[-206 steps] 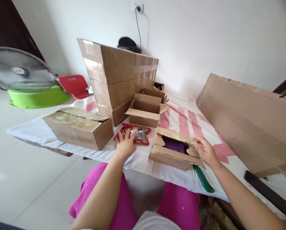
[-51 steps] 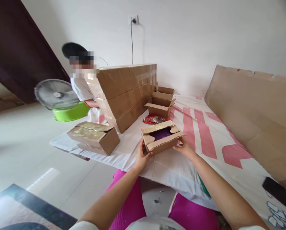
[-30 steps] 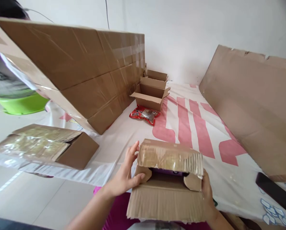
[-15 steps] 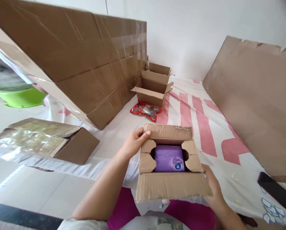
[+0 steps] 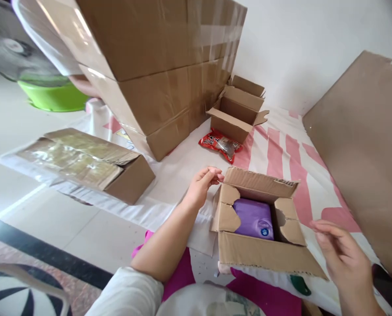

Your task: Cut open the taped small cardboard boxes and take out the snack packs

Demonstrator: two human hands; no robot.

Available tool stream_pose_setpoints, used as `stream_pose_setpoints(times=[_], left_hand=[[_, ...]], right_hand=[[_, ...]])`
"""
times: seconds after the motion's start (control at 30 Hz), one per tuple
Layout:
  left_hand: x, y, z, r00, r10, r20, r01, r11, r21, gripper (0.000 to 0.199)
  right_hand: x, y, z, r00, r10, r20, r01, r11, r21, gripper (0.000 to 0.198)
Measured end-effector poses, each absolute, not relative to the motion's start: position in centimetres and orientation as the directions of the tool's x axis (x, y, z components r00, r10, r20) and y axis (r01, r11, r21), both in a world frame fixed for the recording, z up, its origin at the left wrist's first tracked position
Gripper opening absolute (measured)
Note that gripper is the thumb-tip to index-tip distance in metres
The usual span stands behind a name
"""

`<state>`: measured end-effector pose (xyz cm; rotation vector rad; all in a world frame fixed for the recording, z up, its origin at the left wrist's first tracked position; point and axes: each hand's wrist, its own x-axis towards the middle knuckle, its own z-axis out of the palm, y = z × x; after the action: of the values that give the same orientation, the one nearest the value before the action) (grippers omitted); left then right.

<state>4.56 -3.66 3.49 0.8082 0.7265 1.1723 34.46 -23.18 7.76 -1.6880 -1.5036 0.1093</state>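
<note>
In front of me on the table stands a small cardboard box [image 5: 268,256] with its flaps spread. A purple soft pack [image 5: 253,219] with a round blue mark lies inside it, partly under the side flaps. My left hand [image 5: 201,186] is just beside the box's far left corner, fingers loosely bent and holding nothing. To the right of the box, apart from it, my right hand [image 5: 342,252] is raised with loosely curled fingers and nothing in them. A red snack packet [image 5: 220,145] with a clear window lies beyond the box.
Open cardboard boxes [image 5: 230,127] stand behind the packet. A taped box [image 5: 130,180] lies at the left table edge. Large cardboard walls rise on the left [image 5: 169,96] and right [image 5: 363,145]. At the lower right is a dark phone-like object [image 5: 388,285]. A green basin [image 5: 56,96] sits beyond.
Both hands have let go of the box; the right hand has drawn away to the right. The view has turned left, so things appear further right. The purple pack sits nearer the box's left side.
</note>
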Motion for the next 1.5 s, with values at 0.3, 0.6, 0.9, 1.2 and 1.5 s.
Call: stream_pose_setpoints(times=[0.3, 0.6, 0.9, 1.2, 1.5], left_hand=[[3.0, -4.1, 3.3, 0.174, 0.971, 0.162, -0.482, -0.059, 0.874, 0.025], [3.3, -6.4, 4.0, 0.574, 0.738, 0.355, -0.228, -0.272, 0.935, 0.051], [3.9, -7.1, 4.0, 0.476, 0.877, 0.06, -0.272, 0.082, 0.959, 0.064], [-1.1, 0.1, 6.5, 0.433, 0.902, -0.011, -0.207, 0.112, 0.972, 0.063], [-3.0, 6.8, 8.0, 0.383, 0.924, -0.005, -0.153, 0.068, 0.986, 0.063]], right_hand=[[27.6, -14.1, 10.7, -0.412, 0.902, -0.131, 0.885, 0.362, -0.294, 0.055], [24.1, -11.8, 9.6, -0.483, 0.826, -0.29, 0.859, 0.512, 0.029, 0.018], [27.0, -13.4, 13.3, -0.427, 0.869, 0.249, 0.823, 0.487, -0.29, 0.017], [35.9, -19.0, 14.9, 0.58, 0.588, 0.564, 0.361, 0.434, -0.825, 0.016], [31.3, -23.1, 5.7, -0.014, 0.757, 0.653, 0.77, 0.425, -0.477, 0.012]])
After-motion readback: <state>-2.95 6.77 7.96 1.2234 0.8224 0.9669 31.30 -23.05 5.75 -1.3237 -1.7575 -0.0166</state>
